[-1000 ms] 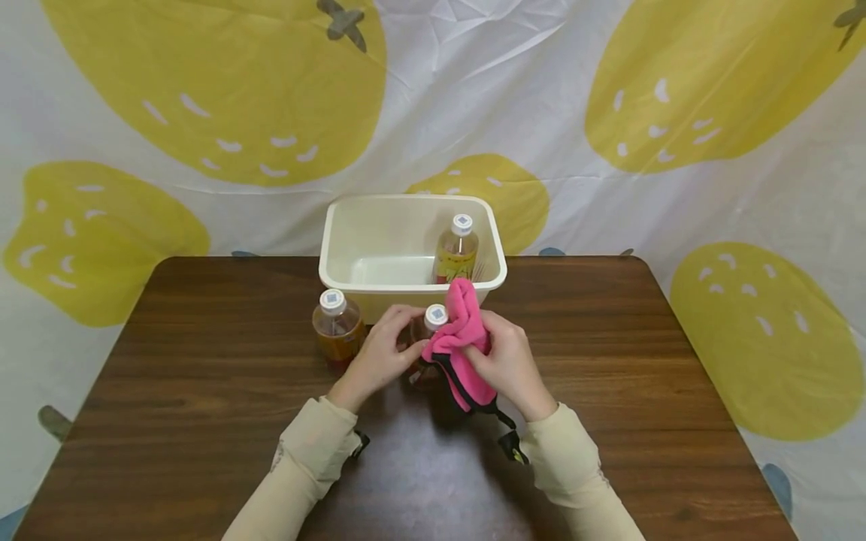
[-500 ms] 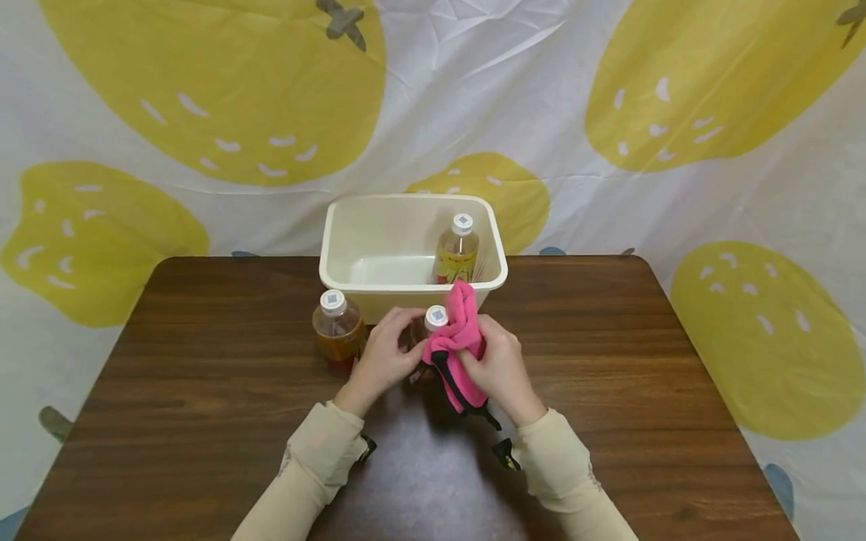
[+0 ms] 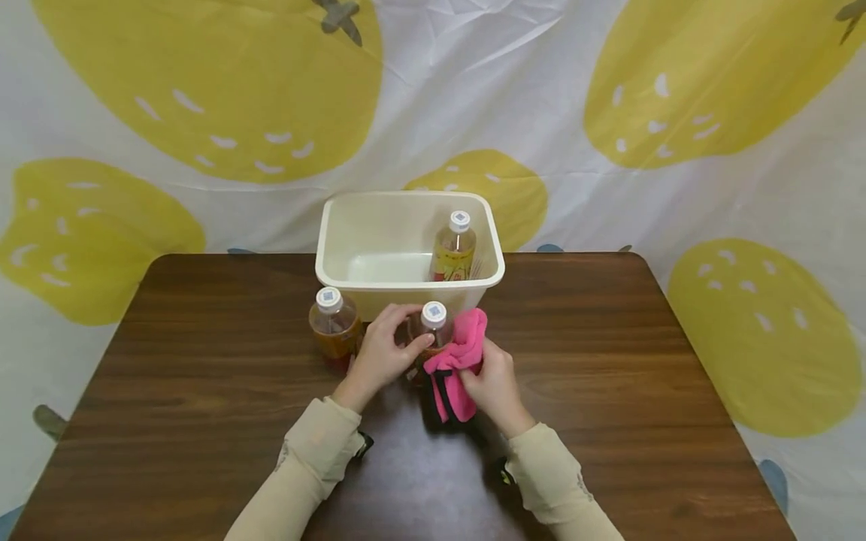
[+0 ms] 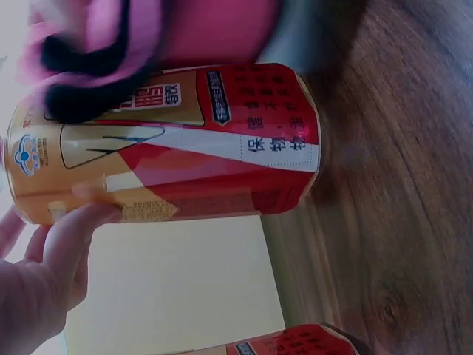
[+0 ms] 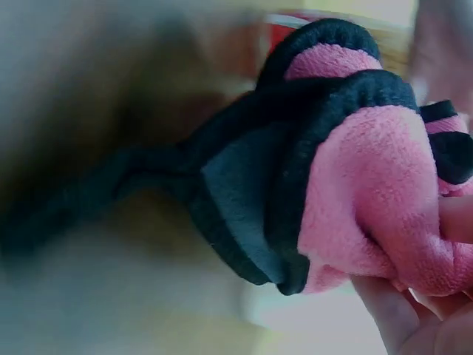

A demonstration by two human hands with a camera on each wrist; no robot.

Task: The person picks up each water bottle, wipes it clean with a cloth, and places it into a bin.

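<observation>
A capped drink bottle [image 3: 434, 315] stands upright on the table in front of the bin; its red and gold label [image 4: 229, 159] fills much of the left wrist view. My left hand [image 3: 380, 352] grips the bottle from the left, thumb and fingers around its upper part. In my right hand [image 3: 497, 389] is a bunched pink cloth with black edging [image 3: 465, 349], its folds laid against the bottle's right front side. The right wrist view shows the fluffy pink cloth [image 5: 377, 185] pinched between fingers and thumb, its black strap hanging off, blurred.
A cream plastic bin [image 3: 372, 218] stands at the table's back edge, holding one capped bottle [image 3: 455, 254] at its right end. Another capped bottle [image 3: 334, 327] stands just left of my left hand. The brown wooden table [image 3: 609, 361] meets a patterned curtain [image 3: 541, 98] behind.
My right hand has drawn the pink cloth down along the bottle toward me, uncovering more of the bottle's neck. My left hand keeps its hold, and the other bottles and bin stay put.
</observation>
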